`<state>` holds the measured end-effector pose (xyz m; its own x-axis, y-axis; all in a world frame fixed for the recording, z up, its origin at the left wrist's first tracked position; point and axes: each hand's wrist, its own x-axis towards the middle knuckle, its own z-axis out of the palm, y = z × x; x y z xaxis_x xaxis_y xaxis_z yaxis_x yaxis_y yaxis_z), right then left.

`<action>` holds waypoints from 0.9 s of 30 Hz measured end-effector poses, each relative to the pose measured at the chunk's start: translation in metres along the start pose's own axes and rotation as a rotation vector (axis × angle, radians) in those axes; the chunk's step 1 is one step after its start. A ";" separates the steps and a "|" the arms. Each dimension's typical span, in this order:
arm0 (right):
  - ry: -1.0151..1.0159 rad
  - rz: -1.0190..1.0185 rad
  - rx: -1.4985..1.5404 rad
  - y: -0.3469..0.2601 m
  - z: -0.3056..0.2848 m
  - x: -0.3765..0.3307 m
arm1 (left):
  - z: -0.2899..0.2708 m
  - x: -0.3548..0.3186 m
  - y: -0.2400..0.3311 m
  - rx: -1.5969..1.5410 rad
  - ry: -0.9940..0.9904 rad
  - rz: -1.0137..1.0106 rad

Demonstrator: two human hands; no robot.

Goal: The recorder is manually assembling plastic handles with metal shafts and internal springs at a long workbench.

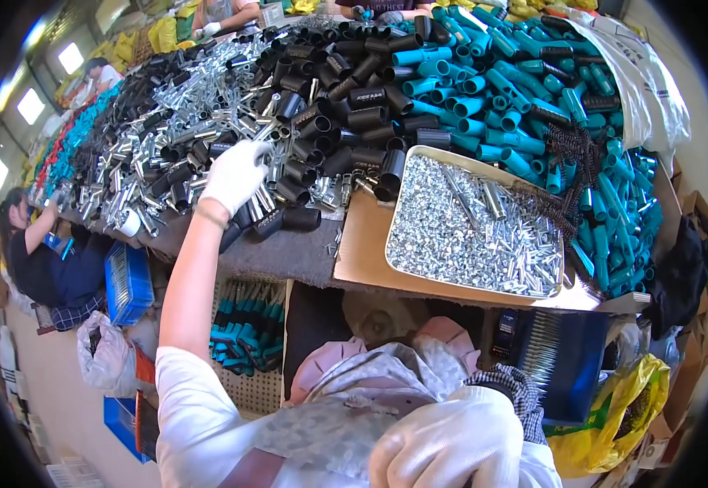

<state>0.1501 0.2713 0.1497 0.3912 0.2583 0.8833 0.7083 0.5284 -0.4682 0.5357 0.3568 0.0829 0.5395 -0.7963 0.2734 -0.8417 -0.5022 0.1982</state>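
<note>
My left hand (237,180), in a white glove, reaches into the heap of silver metal tubes (199,130) at the near side of the table. Its fingers are curled down among the tubes and black sleeves; what they grip is hidden. Black plastic sleeves (362,114) lie to the right of this hand. Close in front of my body, my right hand (451,443) is closed in a white glove, and whatever it holds does not show. A shallow tray (387,244) ahead of it carries small silver parts, thin pins, a metal rod and a short cylinder.
Teal plastic handles (508,89) are piled at the far right, with dark springs (577,159) among them. Under the table stand a perforated crate (256,394) and a blue bin (561,358) of metal rods. Another person (37,244) works at the left; others are across the table.
</note>
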 end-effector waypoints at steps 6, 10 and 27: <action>0.518 0.364 -0.049 0.012 -0.018 -0.030 | 0.025 0.043 0.000 0.370 -0.360 0.010; 0.927 0.752 -0.071 0.051 -0.033 -0.065 | 0.038 0.053 0.004 0.444 -0.310 0.005; 1.061 0.793 0.130 0.103 -0.044 -0.126 | -0.008 -0.145 0.105 -0.730 -0.053 -0.059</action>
<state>0.1997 0.2579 -0.0109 0.9766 -0.1903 -0.0998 0.0399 0.6171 -0.7859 0.3696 0.4227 0.0718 0.5664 -0.7994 0.2002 -0.5733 -0.2077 0.7926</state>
